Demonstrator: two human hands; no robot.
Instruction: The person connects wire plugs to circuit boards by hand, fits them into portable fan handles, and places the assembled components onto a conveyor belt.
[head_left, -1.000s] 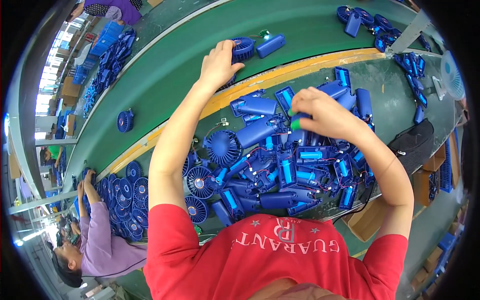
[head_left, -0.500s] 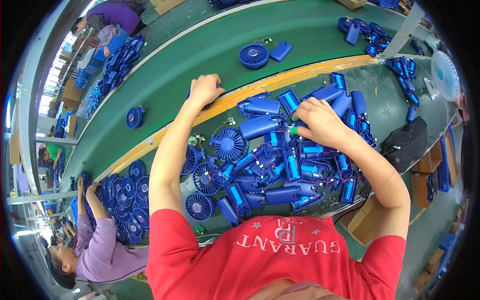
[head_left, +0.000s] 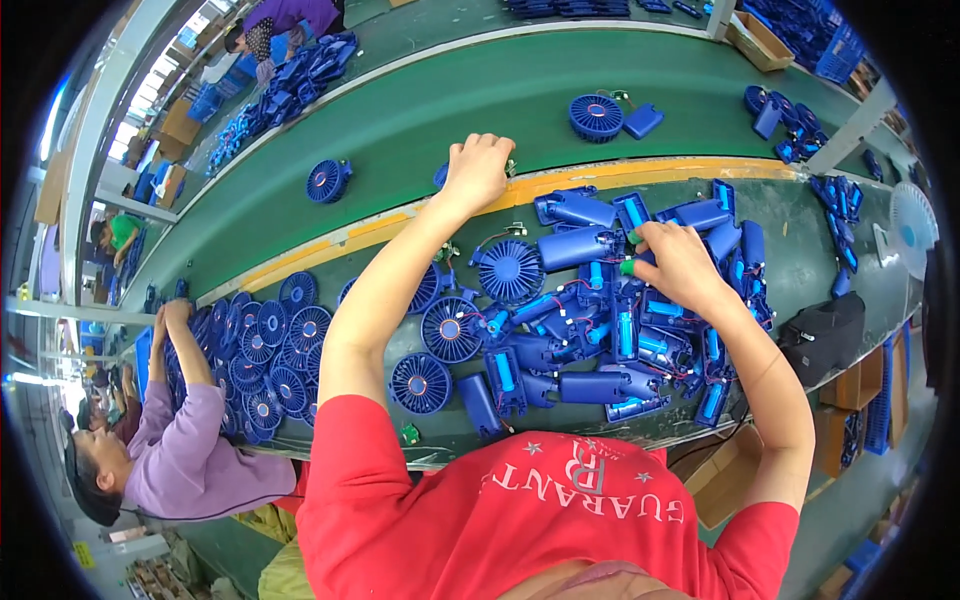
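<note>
My left hand (head_left: 478, 172) is over the near side of the green conveyor belt, its fingers curled round a blue fan head (head_left: 440, 177). Most of that fan head is hidden under the hand; a bit of circuit board shows beside the fingers. My right hand (head_left: 682, 262) is above a pile of blue handle shells (head_left: 595, 386), many with light-blue battery cells in them. Green covers sit on its thumb and one fingertip, which are apart, close to the end of an open handle shell (head_left: 631, 211). Left of the pile lie round slatted fan heads (head_left: 511, 271), some with wires.
A yellow strip (head_left: 350, 240) edges the belt. Farther along the belt are a loose fan head (head_left: 327, 181) and another fan head (head_left: 597, 117) beside a blue cover (head_left: 643, 121). A black bag (head_left: 825, 335) lies at right. A co-worker in purple (head_left: 190, 440) works at left.
The whole view has shifted, so the bench and belt appear farther right. My left hand has moved slightly farther over the belt. My right hand stays at the same part of the pile.
</note>
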